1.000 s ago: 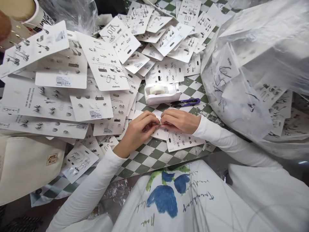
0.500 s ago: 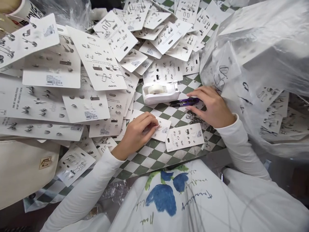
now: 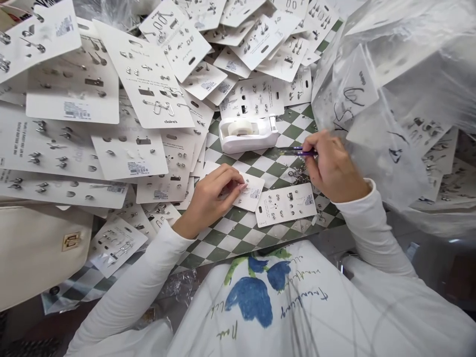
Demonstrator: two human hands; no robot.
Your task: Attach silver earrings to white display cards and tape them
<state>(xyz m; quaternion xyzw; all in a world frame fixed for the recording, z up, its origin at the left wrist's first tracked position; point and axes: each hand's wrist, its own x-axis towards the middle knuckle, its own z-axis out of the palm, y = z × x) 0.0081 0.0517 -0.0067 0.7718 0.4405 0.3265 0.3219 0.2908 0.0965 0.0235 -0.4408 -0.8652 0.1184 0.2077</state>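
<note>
The right hand (image 3: 334,167) pinches the purple snips (image 3: 300,153) between its fingers, while the left hand (image 3: 210,201) presses its fingers flat, steadying the earring card (image 3: 253,192) on the checkered counter (image 3: 238,233).

I've drawn the right hand (image 3: 332,166) away from the small earring card (image 3: 255,196), which now lies left of the fingers (image 3: 310,146), and those fingers, empty of the card a moment ago, now pinch the purple-handled snips (image 3: 301,153).
</note>
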